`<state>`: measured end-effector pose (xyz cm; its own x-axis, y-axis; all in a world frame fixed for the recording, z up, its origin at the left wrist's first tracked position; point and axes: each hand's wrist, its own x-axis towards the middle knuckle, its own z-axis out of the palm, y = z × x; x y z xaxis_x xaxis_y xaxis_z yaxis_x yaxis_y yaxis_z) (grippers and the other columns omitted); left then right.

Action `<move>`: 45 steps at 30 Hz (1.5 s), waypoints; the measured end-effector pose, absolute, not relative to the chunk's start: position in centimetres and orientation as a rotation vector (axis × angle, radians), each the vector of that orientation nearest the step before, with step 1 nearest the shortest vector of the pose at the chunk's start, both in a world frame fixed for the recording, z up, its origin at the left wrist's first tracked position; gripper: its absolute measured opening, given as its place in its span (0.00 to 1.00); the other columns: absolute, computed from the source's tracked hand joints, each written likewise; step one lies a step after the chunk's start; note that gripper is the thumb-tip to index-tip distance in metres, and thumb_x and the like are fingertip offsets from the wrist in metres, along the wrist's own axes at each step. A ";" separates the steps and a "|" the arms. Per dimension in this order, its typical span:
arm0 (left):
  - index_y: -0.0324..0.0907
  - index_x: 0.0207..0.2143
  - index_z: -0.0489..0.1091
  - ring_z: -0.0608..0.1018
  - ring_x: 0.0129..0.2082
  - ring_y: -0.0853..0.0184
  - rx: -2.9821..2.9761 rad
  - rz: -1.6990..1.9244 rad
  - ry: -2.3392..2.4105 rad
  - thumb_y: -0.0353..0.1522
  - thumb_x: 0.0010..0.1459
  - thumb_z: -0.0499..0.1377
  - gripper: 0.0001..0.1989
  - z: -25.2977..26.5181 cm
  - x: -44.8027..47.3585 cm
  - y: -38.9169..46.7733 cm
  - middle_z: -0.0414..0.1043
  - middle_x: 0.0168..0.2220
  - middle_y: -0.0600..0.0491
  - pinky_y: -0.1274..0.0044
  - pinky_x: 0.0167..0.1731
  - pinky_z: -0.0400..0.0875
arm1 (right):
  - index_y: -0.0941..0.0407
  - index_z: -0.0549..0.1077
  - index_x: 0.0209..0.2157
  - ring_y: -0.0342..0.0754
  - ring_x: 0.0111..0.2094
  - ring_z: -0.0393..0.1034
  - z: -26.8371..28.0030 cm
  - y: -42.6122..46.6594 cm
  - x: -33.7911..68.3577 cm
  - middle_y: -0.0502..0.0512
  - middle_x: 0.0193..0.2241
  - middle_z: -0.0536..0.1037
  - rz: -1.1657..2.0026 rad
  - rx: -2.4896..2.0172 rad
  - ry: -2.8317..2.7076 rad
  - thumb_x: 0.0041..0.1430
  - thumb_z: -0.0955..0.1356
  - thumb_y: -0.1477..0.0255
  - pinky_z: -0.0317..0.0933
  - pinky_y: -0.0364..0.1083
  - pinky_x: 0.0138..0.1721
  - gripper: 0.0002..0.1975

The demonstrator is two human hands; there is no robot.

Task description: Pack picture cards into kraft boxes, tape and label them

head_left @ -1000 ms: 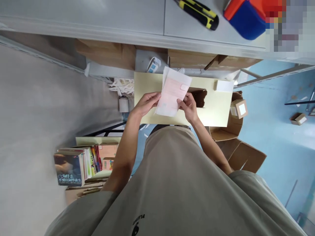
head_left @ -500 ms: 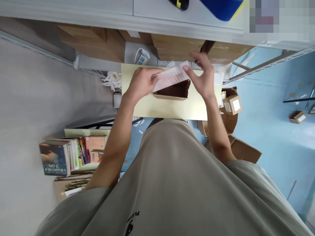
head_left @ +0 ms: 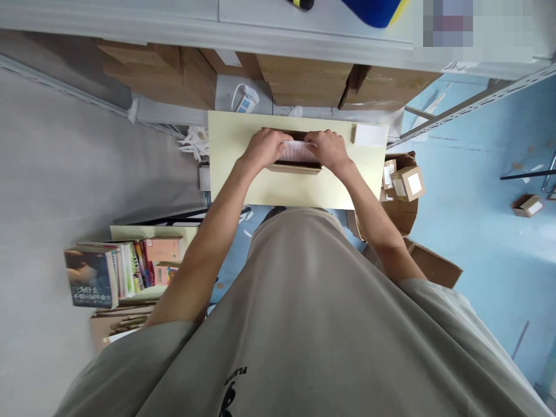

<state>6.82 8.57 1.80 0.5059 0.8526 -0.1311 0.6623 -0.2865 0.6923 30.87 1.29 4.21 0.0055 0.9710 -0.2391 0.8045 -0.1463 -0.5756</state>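
Note:
An open cardboard box [head_left: 296, 168] sits on the pale yellow tabletop [head_left: 243, 188] in front of me. Partly inside it lies a white, faintly striped packet [head_left: 297, 152] that looks like bubble wrap; its contents cannot be made out. My left hand [head_left: 266, 147] is closed on the packet's left end, at the box's left side. The right end is gripped by my right hand [head_left: 329, 149], fingers curled over the box's far edge. Both hands hide the ends of the packet and box.
A white stack of labels or paper [head_left: 369, 134] lies at the table's right. Large cartons [head_left: 304, 78] fill the shelf behind, beside a power strip [head_left: 247, 101]. Books [head_left: 93, 278] stand low on the left. Right of the table, a big carton [head_left: 402, 217] holds small boxes.
The packet has gone from tilted above the box to level and partly down inside it. My right hand has moved left and closed on its end; both hands are now lower.

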 end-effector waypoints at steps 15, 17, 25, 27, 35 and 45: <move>0.45 0.58 0.90 0.89 0.56 0.43 2.194 -0.160 1.117 0.22 0.64 0.64 0.24 -1.9 8.1 7.7 0.92 0.48 0.42 0.56 0.62 0.82 | 0.63 0.90 0.42 0.67 0.58 0.87 -1.2 1.9 27.5 0.77 0.46 0.92 0.829 -2.197 -2.028 0.76 0.68 0.82 0.64 0.66 0.73 0.16; 0.44 0.59 0.90 0.89 0.56 0.44 2.179 -0.185 1.123 0.22 0.62 0.65 0.25 -2.8 8.3 7.5 0.92 0.50 0.41 0.57 0.63 0.82 | 0.63 0.91 0.43 0.68 0.58 0.87 -1.9 2.1 26.8 0.76 0.45 0.92 0.829 -2.229 -1.999 0.75 0.69 0.81 0.63 0.69 0.75 0.14; 0.45 0.60 0.88 0.84 0.66 0.39 2.025 0.017 1.198 0.23 0.65 0.68 0.23 -1.1 6.2 4.9 0.88 0.60 0.39 0.52 0.73 0.76 | 0.59 0.90 0.52 0.66 0.66 0.83 -0.2 -1.3 28.3 0.73 0.58 0.91 0.845 -2.030 -1.871 0.77 0.66 0.81 0.64 0.67 0.79 0.19; 0.46 0.62 0.86 0.81 0.70 0.41 1.992 0.272 1.239 0.25 0.70 0.66 0.22 0.2 3.9 3.8 0.85 0.65 0.41 0.53 0.76 0.74 | 0.55 0.88 0.60 0.65 0.71 0.79 0.8 -3.5 30.2 0.68 0.67 0.86 0.736 -1.938 -1.747 0.78 0.65 0.78 0.68 0.66 0.78 0.21; 0.45 0.62 0.80 0.88 0.51 0.56 1.627 0.564 1.546 0.33 0.74 0.66 0.16 -0.8 -2.4 3.1 0.82 0.63 0.41 0.65 0.57 0.87 | 0.57 0.85 0.63 0.61 0.51 0.88 -0.6 -7.1 36.3 0.70 0.64 0.87 0.736 -2.001 -1.353 0.75 0.69 0.71 0.87 0.62 0.55 0.21; 0.43 0.64 0.82 0.89 0.54 0.53 1.820 0.265 1.182 0.38 0.67 0.76 0.25 -1.8 0.1 4.7 0.84 0.63 0.42 0.62 0.61 0.86 | 0.53 0.89 0.59 0.64 0.55 0.88 -2.4 -3.4 33.3 0.64 0.60 0.90 1.110 -1.796 -1.590 0.67 0.82 0.54 0.84 0.64 0.64 0.25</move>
